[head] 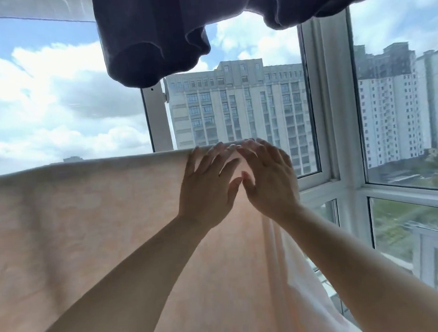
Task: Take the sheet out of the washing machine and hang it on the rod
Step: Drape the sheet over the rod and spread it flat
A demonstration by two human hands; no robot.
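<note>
A pale peach sheet (pixel 84 223) hangs draped over a horizontal rod, whose line shows as the sheet's top fold; the rod itself is hidden under the cloth. My left hand (pixel 208 184) lies flat on the sheet just below that fold, fingers spread. My right hand (pixel 266 178) rests beside it, also flat with fingers apart, near the sheet's right edge. The two thumbs nearly touch. Neither hand grips the cloth. The washing machine is out of view.
A dark grey-blue garment (pixel 160 34) hangs overhead at the top centre. White window frames (pixel 337 124) and glass stand right behind the sheet, with tall buildings outside. Another white cloth (pixel 27 8) shows at the top left.
</note>
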